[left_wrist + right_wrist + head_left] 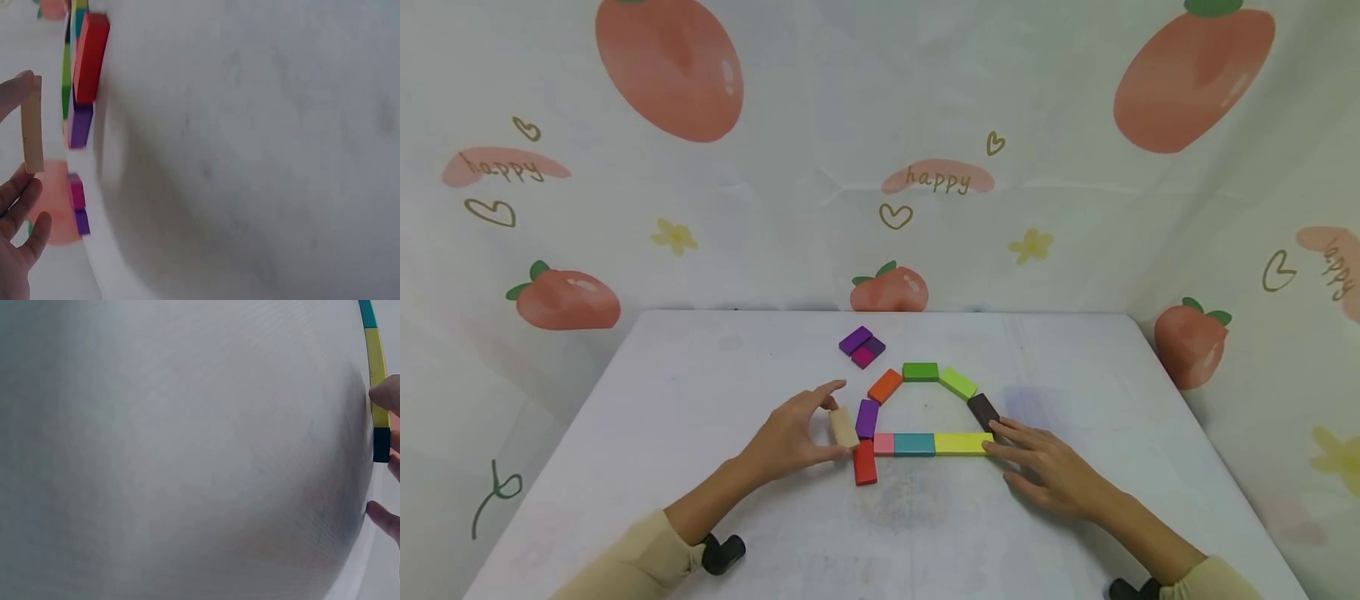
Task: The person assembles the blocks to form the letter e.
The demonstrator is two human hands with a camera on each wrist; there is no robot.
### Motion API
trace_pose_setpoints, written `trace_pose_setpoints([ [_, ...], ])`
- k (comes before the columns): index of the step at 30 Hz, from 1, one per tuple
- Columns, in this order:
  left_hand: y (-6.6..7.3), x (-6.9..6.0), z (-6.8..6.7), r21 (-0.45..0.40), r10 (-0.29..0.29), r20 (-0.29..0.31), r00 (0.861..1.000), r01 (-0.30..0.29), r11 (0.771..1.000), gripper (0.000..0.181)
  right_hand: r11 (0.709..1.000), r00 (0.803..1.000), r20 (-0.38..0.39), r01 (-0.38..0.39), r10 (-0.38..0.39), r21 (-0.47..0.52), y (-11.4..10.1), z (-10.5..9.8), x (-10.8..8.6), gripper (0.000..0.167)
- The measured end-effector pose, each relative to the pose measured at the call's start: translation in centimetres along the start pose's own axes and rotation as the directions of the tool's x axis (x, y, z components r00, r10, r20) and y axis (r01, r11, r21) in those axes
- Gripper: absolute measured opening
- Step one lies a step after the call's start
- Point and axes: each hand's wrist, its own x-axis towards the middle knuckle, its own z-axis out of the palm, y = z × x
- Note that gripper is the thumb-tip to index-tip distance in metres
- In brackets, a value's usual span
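My left hand [792, 435] pinches a plain wooden block [843, 427] between thumb and fingers, just left of the purple block [867, 419] and the red block [865, 462]. The left wrist view shows the wooden block [32, 125] held at its two ends, with the red block [91, 57] beyond. Fingers of my right hand [1054, 471] touch the right end of the yellow block [962, 444] and the lower end of the black block [983, 412]. Pink [883, 444] and teal [913, 444] blocks continue the straight row leftward.
Orange [885, 386], green [921, 372] and light green [958, 383] blocks form an arc above the row. Farther back on the white table [700, 358] lie two purple blocks [855, 340] and a magenta block [863, 357]. A patterned cloth hangs behind.
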Motion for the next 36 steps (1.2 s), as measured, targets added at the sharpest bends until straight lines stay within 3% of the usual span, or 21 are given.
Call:
trace_pose_setpoints([
  [6, 2.2, -0.9, 1.2, 0.004, 0.105, 0.025, 0.994, -0.105, 0.994, 0.094, 1.000, 1.000, 0.006, -0.010, 0.010, -0.002, 0.0, 0.1, 0.0, 0.053],
  [10, 3.1, -1.5, 2.2, 0.000, 0.153, 0.086, 0.985, -0.153, 0.988, 0.093, 1.000, 1.000, 0.011, -0.016, 0.016, -0.001, 0.0, 0.1, -0.1, 0.054],
  [16, 4.0, -2.2, 3.3, 0.028, 0.216, 0.198, 0.956, -0.225, 0.974, 0.088, 1.000, 1.000, 0.005, -0.011, 0.011, -0.005, 0.0, 0.1, -0.1, 0.055],
  [20, 4.4, -2.4, 3.6, 0.052, 0.275, 0.198, 0.941, -0.290, 0.955, 0.081, 1.000, 1.000, 0.004, -0.009, 0.009, -0.005, 0.0, 0.1, -0.1, 0.055],
  [27, 4.7, -2.8, 4.1, 0.063, 0.322, 0.223, 0.920, -0.343, 0.937, 0.073, 1.000, 1.000, -0.004, -0.010, 0.010, -0.005, 0.0, 0.2, -0.1, 0.055],
  [32, 4.6, -3.0, 4.4, 0.130, 0.368, 0.235, 0.900, -0.404, 0.905, 0.063, 1.000, 1.000, -0.008, -0.010, 0.010, -0.003, 0.0, 0.2, -0.1, 0.055],
  [36, 4.3, -3.1, 4.5, 0.154, 0.389, 0.206, 0.898, -0.423, 0.893, 0.058, 1.000, 1.000, -0.003, -0.014, 0.014, -0.008, 0.0, 0.2, -0.1, 0.055],
])
